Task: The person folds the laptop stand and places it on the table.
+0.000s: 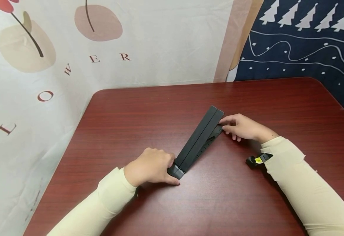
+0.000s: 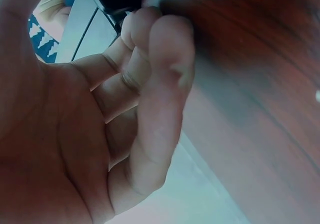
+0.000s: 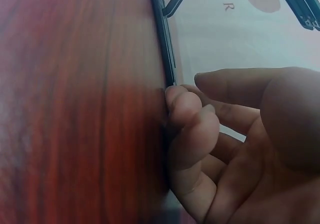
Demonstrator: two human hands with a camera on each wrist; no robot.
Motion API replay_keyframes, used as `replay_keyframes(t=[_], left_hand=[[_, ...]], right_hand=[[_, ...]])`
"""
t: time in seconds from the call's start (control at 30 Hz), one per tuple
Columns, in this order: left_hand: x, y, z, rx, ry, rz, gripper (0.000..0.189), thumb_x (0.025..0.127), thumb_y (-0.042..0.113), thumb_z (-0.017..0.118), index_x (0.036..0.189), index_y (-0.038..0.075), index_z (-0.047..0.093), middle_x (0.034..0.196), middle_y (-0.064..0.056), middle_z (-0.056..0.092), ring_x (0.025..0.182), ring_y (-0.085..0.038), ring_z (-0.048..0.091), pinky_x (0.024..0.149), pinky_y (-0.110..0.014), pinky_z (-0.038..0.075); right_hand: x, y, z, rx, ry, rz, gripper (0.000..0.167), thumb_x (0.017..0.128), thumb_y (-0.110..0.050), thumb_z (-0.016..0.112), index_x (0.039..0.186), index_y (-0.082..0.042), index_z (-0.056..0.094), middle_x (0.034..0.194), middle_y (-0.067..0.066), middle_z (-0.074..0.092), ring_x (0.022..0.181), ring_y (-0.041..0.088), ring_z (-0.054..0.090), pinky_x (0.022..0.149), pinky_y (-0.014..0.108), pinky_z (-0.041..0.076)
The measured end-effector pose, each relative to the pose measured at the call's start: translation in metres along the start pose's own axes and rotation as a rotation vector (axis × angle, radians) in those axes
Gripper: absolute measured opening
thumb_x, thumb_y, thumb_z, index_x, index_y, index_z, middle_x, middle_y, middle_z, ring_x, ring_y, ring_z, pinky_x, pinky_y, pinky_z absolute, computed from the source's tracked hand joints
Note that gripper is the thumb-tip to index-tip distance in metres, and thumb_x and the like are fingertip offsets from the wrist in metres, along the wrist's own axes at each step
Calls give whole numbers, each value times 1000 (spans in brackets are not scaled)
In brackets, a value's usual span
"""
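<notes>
A black folding stand lies diagonally on the table, with two long panels side by side raised at an angle above a notched base. My left hand grips its hinge end, thumb on the near side and fingers at the other. In the left wrist view, the curled fingers reach a dark part of it at the top. At the far end, my right hand holds the tip of the base between thumb and fingertips. A slanted strut rises from the base in the right wrist view.
The dark red wooden table extends around both hands. Behind it hang a pale cloth with printed letters and a navy cloth with white trees. A small black device is strapped at the right wrist, low over the table.
</notes>
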State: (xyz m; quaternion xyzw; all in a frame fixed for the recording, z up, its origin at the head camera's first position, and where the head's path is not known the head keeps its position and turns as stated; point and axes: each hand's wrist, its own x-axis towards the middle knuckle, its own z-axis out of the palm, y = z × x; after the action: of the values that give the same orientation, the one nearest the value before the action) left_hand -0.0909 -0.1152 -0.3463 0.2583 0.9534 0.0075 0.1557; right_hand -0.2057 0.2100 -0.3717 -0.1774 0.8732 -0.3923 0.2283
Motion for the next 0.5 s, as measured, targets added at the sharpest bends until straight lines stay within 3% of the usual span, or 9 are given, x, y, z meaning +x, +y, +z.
replay_keyframes(t=[0.5], left_hand=[[1, -22, -8, -17, -39, -65, 44, 68, 59, 81, 79, 24, 55, 68, 9, 56, 64, -13, 54, 62, -38, 45]], right_hand=[[0, 1, 2, 2, -2, -12, 37, 100, -14, 57, 136, -5, 57, 88, 12, 64, 53, 16, 54, 48, 32, 51]])
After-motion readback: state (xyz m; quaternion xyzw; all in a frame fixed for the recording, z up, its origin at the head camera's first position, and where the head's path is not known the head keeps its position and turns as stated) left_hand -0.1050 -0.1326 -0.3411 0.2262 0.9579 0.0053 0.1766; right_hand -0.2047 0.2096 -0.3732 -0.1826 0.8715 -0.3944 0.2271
